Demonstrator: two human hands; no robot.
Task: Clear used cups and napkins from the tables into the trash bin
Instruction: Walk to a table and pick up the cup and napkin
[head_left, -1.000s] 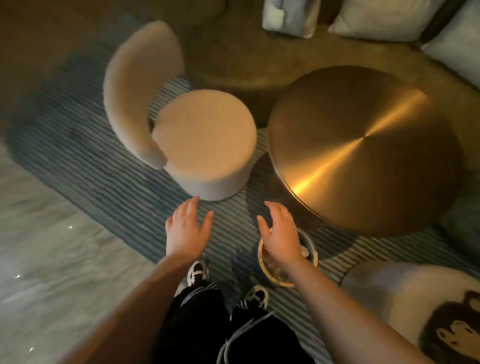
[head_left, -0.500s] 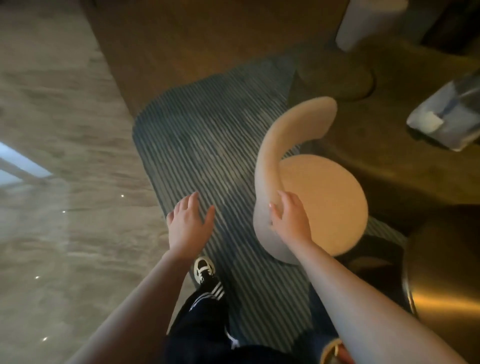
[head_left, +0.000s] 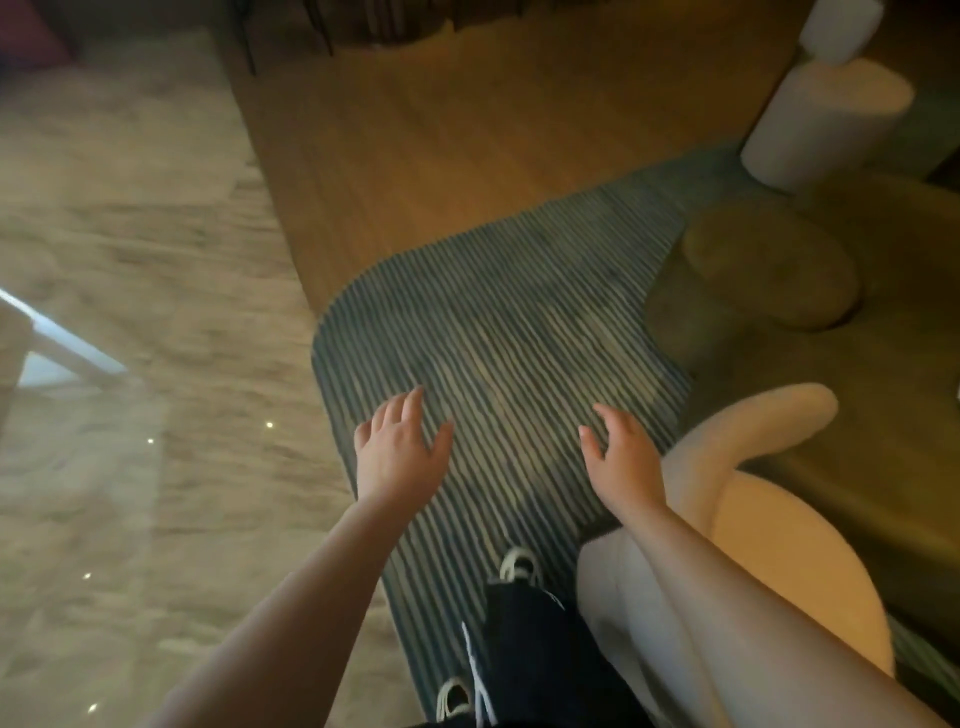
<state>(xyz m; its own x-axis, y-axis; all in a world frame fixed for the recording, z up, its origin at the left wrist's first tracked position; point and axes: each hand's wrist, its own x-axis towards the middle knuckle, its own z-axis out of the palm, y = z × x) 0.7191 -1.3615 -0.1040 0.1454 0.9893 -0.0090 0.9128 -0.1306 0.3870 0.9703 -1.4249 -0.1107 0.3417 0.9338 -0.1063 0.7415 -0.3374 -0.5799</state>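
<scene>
The head camera shows no cup, napkin, table or trash bin, so their whereabouts cannot be told, nor how much is cleared; judging by that, the person is between spots with nothing to carry. Both arms reach forward over the striped rug (head_left: 498, 332). The left hand (head_left: 397, 452) is empty, palm down, fingers loosely spread. The right hand (head_left: 621, 454) is likewise empty and spread, held above the edge of a cream chair (head_left: 753, 431).
</scene>
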